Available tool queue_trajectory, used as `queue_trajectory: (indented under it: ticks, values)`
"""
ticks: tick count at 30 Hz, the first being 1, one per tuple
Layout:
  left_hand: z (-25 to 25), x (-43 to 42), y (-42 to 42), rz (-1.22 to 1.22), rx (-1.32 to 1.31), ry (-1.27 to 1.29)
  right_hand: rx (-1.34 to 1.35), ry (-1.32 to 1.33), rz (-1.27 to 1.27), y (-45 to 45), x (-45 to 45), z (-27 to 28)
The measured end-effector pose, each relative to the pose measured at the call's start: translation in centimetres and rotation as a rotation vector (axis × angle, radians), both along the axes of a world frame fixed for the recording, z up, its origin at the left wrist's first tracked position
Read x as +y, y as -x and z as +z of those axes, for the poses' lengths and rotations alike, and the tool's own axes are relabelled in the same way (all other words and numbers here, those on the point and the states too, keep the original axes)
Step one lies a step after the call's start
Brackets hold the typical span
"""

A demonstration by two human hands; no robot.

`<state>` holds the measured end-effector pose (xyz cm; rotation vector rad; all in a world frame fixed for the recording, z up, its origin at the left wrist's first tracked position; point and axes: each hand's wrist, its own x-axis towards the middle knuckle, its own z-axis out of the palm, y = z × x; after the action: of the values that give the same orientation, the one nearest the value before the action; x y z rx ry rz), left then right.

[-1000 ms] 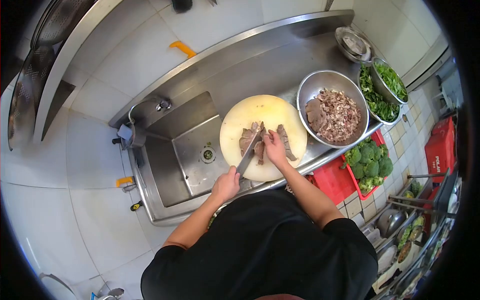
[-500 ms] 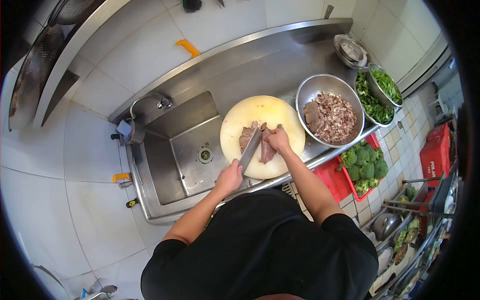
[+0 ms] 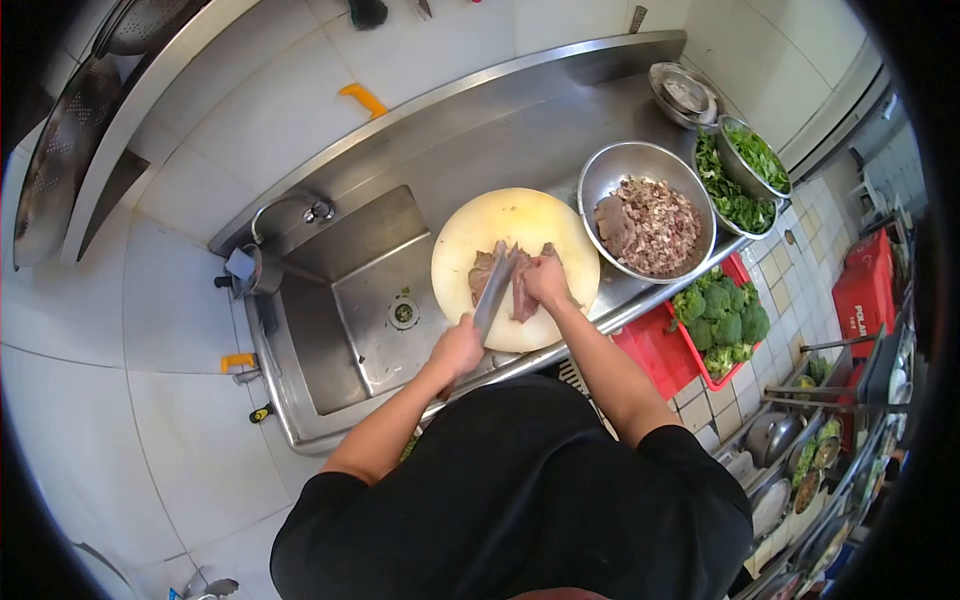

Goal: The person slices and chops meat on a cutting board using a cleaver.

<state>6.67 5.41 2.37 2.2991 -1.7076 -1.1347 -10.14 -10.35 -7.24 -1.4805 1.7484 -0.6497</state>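
Observation:
My left hand point(image 3: 458, 347) is closed round the handle of a large knife point(image 3: 491, 297), whose blade lies over the round cutting board point(image 3: 460, 235). Just right of the blade, my right hand point(image 3: 546, 279) presses with bent fingers on a strip of brownish meat point(image 3: 523, 299). Another piece of meat point(image 3: 480, 275) is on the blade's left side. A steel bowl point(image 3: 592, 172) beside the board holds chopped meat point(image 3: 655, 225) and a larger lump.
The sink point(image 3: 345, 300) lies to the left, with a faucet point(image 3: 318, 211) behind it. Bowls of leafy greens point(image 3: 740, 200) stand at the right, above a red crate point(image 3: 716, 382) of broccoli point(image 3: 722, 315). A steel rail edges the counter.
Since a second ago, the strip at the board's right side has been drawn left beside the blade, under my right hand. The knife stays in my left hand. The whole view has shifted slightly.

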Motion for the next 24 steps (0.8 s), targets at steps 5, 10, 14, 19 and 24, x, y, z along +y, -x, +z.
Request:
queue_trajectory:
  ticks: [5,10,14,19,24]
  values:
    - [2.0,4.8,-2.8,-0.001,-0.015,-0.087,-0.051,-0.038,0.042,1.4,-0.5,0.6]
    - [0.6,6.2,-4.0,0.042,0.001,-0.092,-0.222,-0.084,0.104,5.9,-2.3,4.9]
    - [-0.7,6.7,-4.4,0.081,0.052,-0.045,-0.094,-0.223,0.177,8.5,-4.3,5.9]
    - [-1.0,6.3,-5.6,0.066,0.131,0.040,-0.016,-0.256,0.243,9.3,-3.7,5.2]
    - [-0.5,3.0,-3.2,0.070,0.283,0.193,-0.170,-0.307,0.211,8.2,-1.7,7.3]
